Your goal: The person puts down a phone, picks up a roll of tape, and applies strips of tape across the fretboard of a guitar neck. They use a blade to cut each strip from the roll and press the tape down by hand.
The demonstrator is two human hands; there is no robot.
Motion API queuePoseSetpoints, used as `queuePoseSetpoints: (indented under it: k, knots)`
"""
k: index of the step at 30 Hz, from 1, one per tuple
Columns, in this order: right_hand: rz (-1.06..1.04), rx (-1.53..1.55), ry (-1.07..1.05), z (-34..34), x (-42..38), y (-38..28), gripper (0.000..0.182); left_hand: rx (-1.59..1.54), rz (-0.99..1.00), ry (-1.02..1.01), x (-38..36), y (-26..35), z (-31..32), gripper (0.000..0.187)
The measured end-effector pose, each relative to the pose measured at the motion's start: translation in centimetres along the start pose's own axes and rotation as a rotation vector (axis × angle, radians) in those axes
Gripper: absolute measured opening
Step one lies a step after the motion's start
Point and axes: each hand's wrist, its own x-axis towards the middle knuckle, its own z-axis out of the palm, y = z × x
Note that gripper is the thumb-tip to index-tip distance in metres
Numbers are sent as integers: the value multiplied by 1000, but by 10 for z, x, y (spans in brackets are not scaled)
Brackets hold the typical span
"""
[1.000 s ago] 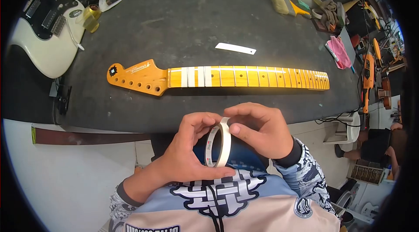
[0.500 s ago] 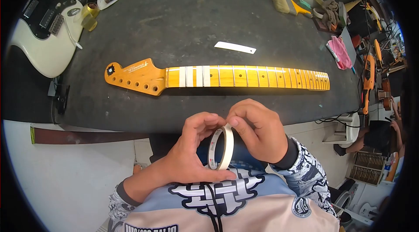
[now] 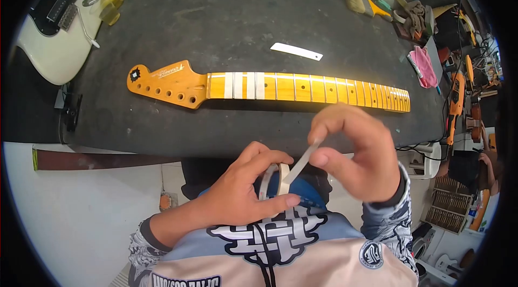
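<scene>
My left hand [image 3: 243, 187] is wrapped round a roll of cream masking tape [image 3: 284, 179], held upright in front of my chest. A short strip of tape stretches from the roll up to my right hand [image 3: 356, 152], whose thumb and forefinger close on its free end. Beyond my hands a yellow guitar neck [image 3: 318, 88] lies across the dark table, its headstock [image 3: 167, 83] to the left. Pale tape strips [image 3: 238, 85] cross its fretboard near the headstock end. A flat white notched strip [image 3: 297, 51] rests behind the neck.
A white guitar body [image 3: 54, 49] lies at the left, beside a yellow tape roll [image 3: 111, 7]. At the back right are a wide brush [image 3: 359, 0] and a brown cloth [image 3: 415, 17]. A pink cloth [image 3: 423, 66] sits at the right edge.
My right hand has moved right and away from the roll, drawing out a strip of tape. My left hand still holds the roll. The view has shifted slightly.
</scene>
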Motion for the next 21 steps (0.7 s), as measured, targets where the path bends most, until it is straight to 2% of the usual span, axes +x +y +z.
queuePoseSetpoints:
  k: [2,5,8,9,11,12,16,18,21]
  knots:
    - [97,0,7,-1,8,8,15,-183,-41,-37,-2,-3,0,78]
    - [205,16,4,-2,22,20,17,-83,60,-42,-2,2,-1,85]
    - [297,-6,-58,-5,41,24,16,-75,29,-80,2,4,-5,96]
    - [208,-14,-28,-3,44,33,17,-155,39,-32,2,2,-3,95]
    - [271,115,-19,-4,52,40,17,-315,59,65,4,-6,4,93]
    - [305,181,-13,-5,56,44,17,-269,70,105,5,-11,4,90]
    - [253,95,-19,-7,71,47,16,-190,73,247,12,-13,2,81]
    - [307,147,-58,-7,78,53,17,-149,-54,235,13,2,-3,82]
    - [321,119,-113,-6,89,64,19,-106,103,288,19,-11,-1,81]
